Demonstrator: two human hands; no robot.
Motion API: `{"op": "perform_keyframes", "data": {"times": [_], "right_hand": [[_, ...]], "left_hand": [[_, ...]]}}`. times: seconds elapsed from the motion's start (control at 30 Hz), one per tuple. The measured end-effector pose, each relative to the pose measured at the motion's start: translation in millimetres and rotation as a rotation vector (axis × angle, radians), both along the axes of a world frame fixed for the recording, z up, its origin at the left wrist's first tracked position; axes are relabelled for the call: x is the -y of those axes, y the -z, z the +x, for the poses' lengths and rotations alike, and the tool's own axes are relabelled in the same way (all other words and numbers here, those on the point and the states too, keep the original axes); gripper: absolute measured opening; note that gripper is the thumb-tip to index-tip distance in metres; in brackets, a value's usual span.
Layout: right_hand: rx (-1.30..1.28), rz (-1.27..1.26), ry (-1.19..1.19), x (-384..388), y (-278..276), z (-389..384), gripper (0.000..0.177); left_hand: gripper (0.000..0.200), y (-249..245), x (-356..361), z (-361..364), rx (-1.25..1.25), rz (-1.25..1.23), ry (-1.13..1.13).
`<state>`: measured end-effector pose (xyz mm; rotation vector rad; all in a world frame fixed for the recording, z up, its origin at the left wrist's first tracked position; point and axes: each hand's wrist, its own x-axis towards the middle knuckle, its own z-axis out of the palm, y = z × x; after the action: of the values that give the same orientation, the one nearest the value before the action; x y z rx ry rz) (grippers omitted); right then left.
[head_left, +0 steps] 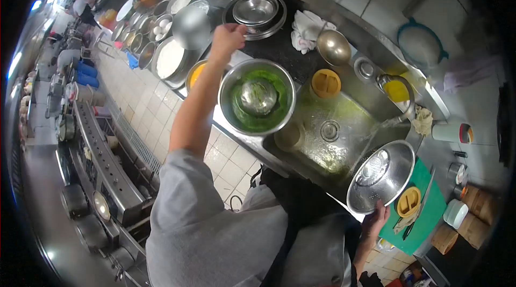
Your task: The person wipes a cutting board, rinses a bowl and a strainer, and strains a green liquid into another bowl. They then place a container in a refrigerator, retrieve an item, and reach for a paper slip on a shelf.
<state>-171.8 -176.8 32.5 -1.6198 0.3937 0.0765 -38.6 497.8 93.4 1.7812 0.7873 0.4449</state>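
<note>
My left hand is raised over the counter, fingers curled closed, beside the nested metal bowls. I cannot tell what it holds, if anything. Just to its left is a blurred round metal shape. Below the hand, at the sink's left edge, stands a steel bowl with green liquid and a metal dome-shaped piece inside. My right hand grips the lower rim of a steel colander, tilted between the sink and the green cutting board.
Water runs from the faucet into the sink. Yellow lids lie by the sink and on the board, near a knife. A flour bowl and bowl of eggs stand left. A stove lies across the aisle.
</note>
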Motion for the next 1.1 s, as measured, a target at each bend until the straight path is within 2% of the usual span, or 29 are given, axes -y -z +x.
{"op": "perform_keyframes", "data": {"times": [0.03, 0.07, 0.1, 0.17, 0.23, 0.3, 0.33, 0.43, 0.47, 0.53, 0.57, 0.63, 0.7, 0.77, 0.83, 0.87, 0.9, 0.97, 1.0, 1.07, 1.1], "right_hand": [[0.015, -0.175, -0.081, -11.3, -0.1, 0.6, 0.034], [-0.098, 0.258, 0.061, -43.1, -17.0, 9.4, 0.043], [-0.104, 0.247, 0.069, -59.1, -17.5, 14.4, 0.043], [-0.168, 0.052, -0.065, -88.2, -17.3, 20.5, 0.028], [-0.184, 0.111, -0.043, -125.8, -26.9, 33.9, 0.029], [-0.136, 0.016, -0.276, -158.7, -40.6, 52.8, 0.031], [-0.209, 0.219, -0.271, -181.0, -53.7, 63.1, 0.035], [-0.242, 0.308, -0.28, -236.8, -69.2, 86.8, 0.032], [-0.217, 0.312, -0.32, -262.4, -78.5, 96.5, 0.031], [-0.245, 0.278, -0.398, -285.0, -70.2, 117.8, 0.03], [-0.269, 0.252, -0.473, -296.7, -66.1, 128.4, 0.029], [-0.28, 0.148, -0.509, -334.0, -65.1, 147.8, 0.025], [-0.325, 0.198, -0.54, -364.2, -51.2, 169.1, 0.022], [-0.29, 0.267, -0.558, -407.8, -58.7, 183.1, 0.022], [-0.29, 0.39, -0.593, -442.9, -54.1, 198.8, 0.03], [-0.303, 0.485, -0.575, -462.6, -62.8, 199.2, 0.038], [-0.317, 0.578, -0.552, -478.4, -71.5, 198.5, 0.047], [-0.297, 0.719, -0.74, -488.1, -69.0, 203.8, 0.04], [-0.289, 0.718, -0.709, -487.3, -67.6, 200.4, 0.04], [-0.311, 0.608, -0.863, -466.7, -61.8, 189.2, 0.065], [-0.304, 0.6, -0.807, -448.7, -52.8, 183.5, 0.065]], "left_hand": [[0.032, 7.0, -26.9, 8.9, -0.012, -0.113, -0.061], [0.036, 16.1, -47.3, 18.5, -0.029, -0.226, -0.123], [0.036, 26.1, -63.5, 28.9, -0.038, -0.237, -0.117], [0.036, 42.7, -90.9, 50.4, -0.167, -0.206, -0.152], [0.029, 64.4, -106.8, 75.7, -0.14, -0.27, -0.161], [0.036, 78.7, -117.0, 94.2, -0.127, -0.477, -0.074], [0.043, 83.6, -119.7, 101.9, -0.149, -0.55, -0.056], [0.044, 93.6, -124.7, 116.1, -0.137, -0.6, -0.097], [0.044, 88.6, -126.2, 116.6, -0.134, -0.607, -0.095], [0.022, 61.9, -124.8, 106.8, -0.071, -0.56, -0.082], [0.022, 48.9, -127.6, 103.2, -0.072, -0.563, -0.082], [0.029, 22.4, -142.2, 93.6, 0.126, -0.536, -0.061], [0.034, -2.1, -171.3, 84.9, 0.104, -0.393, -0.034], [0.048, -38.6, -186.8, 67.1, 0.144, -0.347, 0.028], [0.047, -63.3, -196.5, 48.0, 0.158, -0.281, 0.022], [0.029, -66.0, -199.4, 41.4, 0.24, -0.325, -0.02], [0.039, -71.4, -203.0, 36.0, 0.197, -0.293, 0.005], [0.033, -70.7, -205.6, 25.6, 0.204, -0.326, -0.009], [0.031, -68.2, -206.7, 21.0, 0.2, -0.338, -0.002], [0.024, -60.8, -197.9, 17.4, 0.168, -0.3, 0.037], [0.023, -50.4, -202.1, 18.6, 0.126, -0.313, 0.044]]}}
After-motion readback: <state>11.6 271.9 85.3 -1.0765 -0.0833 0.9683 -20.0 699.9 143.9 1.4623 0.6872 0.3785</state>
